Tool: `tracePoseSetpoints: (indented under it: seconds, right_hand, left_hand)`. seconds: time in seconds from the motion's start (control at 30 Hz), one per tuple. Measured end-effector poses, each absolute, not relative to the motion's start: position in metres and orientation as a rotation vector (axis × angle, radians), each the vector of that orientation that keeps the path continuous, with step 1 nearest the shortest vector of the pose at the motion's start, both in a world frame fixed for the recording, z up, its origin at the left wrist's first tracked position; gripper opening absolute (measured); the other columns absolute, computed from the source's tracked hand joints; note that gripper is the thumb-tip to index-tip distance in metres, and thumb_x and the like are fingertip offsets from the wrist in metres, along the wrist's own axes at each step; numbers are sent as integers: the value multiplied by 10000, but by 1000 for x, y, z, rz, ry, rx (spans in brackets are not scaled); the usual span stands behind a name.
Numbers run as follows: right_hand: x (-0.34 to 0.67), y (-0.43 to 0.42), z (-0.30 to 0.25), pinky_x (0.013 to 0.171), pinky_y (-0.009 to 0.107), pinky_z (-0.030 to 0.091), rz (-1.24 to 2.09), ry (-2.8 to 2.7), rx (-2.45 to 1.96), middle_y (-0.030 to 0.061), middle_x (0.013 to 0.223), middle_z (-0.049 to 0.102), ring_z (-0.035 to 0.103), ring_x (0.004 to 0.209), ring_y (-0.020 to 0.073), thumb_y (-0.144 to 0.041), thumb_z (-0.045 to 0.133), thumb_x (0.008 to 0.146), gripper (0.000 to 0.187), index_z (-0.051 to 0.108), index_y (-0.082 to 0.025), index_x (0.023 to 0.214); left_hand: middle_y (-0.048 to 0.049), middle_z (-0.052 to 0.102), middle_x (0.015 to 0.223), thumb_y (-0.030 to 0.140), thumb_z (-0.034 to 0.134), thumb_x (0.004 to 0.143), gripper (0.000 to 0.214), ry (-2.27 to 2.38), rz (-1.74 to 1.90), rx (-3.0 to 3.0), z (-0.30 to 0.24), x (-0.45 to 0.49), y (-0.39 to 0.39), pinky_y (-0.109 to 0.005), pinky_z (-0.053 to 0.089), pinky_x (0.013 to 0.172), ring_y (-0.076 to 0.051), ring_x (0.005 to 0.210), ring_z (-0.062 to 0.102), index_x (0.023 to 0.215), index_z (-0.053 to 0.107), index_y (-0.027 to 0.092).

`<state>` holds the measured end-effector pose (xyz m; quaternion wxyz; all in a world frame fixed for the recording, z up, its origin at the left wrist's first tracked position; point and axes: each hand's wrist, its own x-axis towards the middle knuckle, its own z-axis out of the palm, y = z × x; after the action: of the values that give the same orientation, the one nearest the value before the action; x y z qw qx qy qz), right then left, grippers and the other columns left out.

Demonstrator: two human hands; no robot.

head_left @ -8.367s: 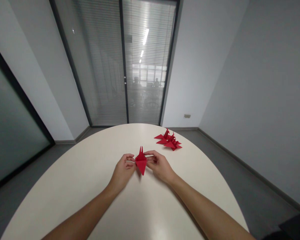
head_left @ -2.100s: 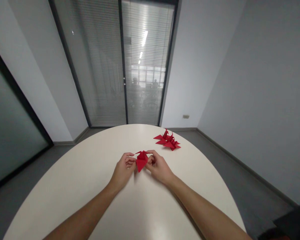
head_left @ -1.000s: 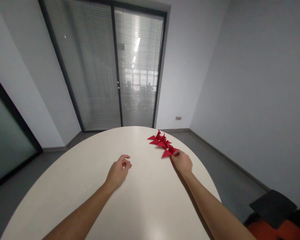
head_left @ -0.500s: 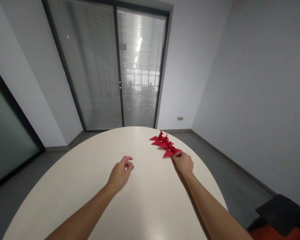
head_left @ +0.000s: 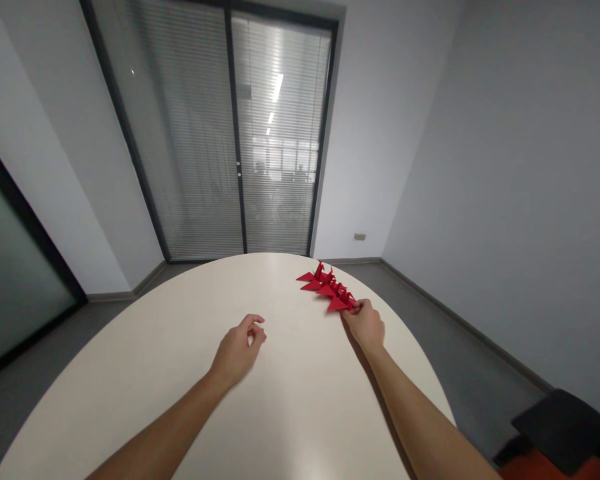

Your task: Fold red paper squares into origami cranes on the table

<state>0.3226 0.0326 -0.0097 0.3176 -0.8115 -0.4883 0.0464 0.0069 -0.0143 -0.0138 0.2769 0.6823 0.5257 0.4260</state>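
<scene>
Several red origami cranes (head_left: 320,279) stand close together in a slanting row near the far right edge of the table. The fingers of my right hand (head_left: 367,325) are closed on the nearest red paper crane (head_left: 341,303), at its right side; my hand hides part of it. My left hand (head_left: 237,350) is over the middle of the table, away from the cranes. Its fingers are loosely curled with a gap between thumb and forefinger, and nothing is in them.
The white round table (head_left: 180,333) has its curved edge just beyond the cranes and right of my right hand. A black and orange chair (head_left: 563,430) is at the lower right. Glass panels with blinds (head_left: 280,200) stand behind the table.
My right hand and the nearest crane have shifted slightly, the crane now sitting closer against the others. My left hand keeps nearly the same place and shape.
</scene>
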Motion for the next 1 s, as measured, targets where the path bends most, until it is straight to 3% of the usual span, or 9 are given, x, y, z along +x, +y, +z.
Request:
tracePoseSetpoints:
  seconds: [0.7,1.0]
  right_hand:
    - [317,31,-3,768,376,478,42,-1377,-2203,130,974,715,672,970,325,-513,646,803,545,581,-175,1226]
    - [307,17,5,828,423,486,97,-1437,-2225,199,1068,675,641,1036,362,-447,644,781,751,431,-105,1415]
  left_hand:
    - [-2,735,788,264,499,863,210,1458,1097,1860,-9,8,-16,-298,473,744,-193,757,691,1050,589,236]
    - [-23,729,895,309,480,923,199,1530,1054,1956,-13,2,-13,-313,501,793,-188,821,686,1065,588,221]
